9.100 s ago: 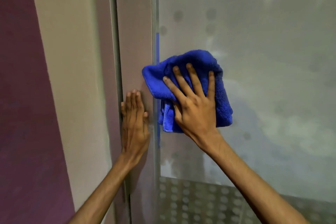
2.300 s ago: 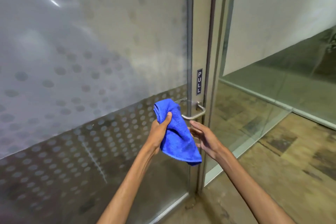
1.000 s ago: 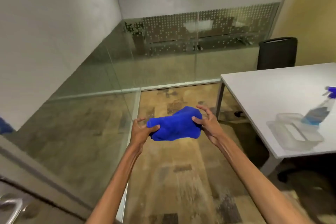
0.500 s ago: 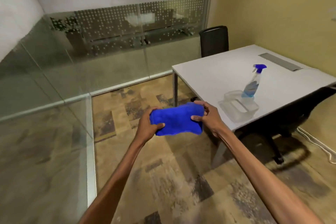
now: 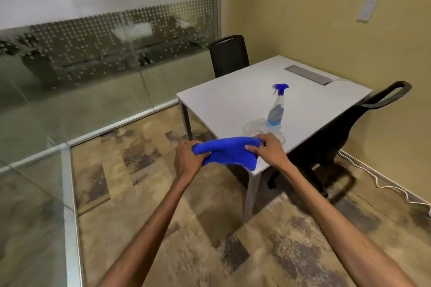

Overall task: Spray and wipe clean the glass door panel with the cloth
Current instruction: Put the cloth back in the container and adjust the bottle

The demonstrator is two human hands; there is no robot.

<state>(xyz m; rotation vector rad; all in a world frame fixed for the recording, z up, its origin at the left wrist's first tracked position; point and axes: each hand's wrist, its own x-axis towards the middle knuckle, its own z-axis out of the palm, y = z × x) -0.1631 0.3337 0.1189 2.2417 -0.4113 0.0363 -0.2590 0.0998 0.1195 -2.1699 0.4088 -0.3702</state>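
Note:
I hold the folded blue cloth (image 5: 227, 151) stretched between both hands in front of me, over the floor near the table's front corner. My left hand (image 5: 186, 158) grips its left end and my right hand (image 5: 268, 149) pinches its right end. A clear spray bottle (image 5: 276, 107) with a blue trigger head stands upright on the white table (image 5: 233, 102), just beyond my right hand. The glass door panel is out of view.
A clear plastic container (image 5: 254, 127) lies by the bottle, partly hidden by my right hand. Black chairs stand behind the table (image 5: 228, 55) and at its right side (image 5: 349, 128). Glass partitions (image 5: 93, 72) run along the left. A white cable (image 5: 384, 184) trails along the right wall.
My view has swung away from the door to the table. The cloth passed from one hand into both, and the table and spray bottle have come closer.

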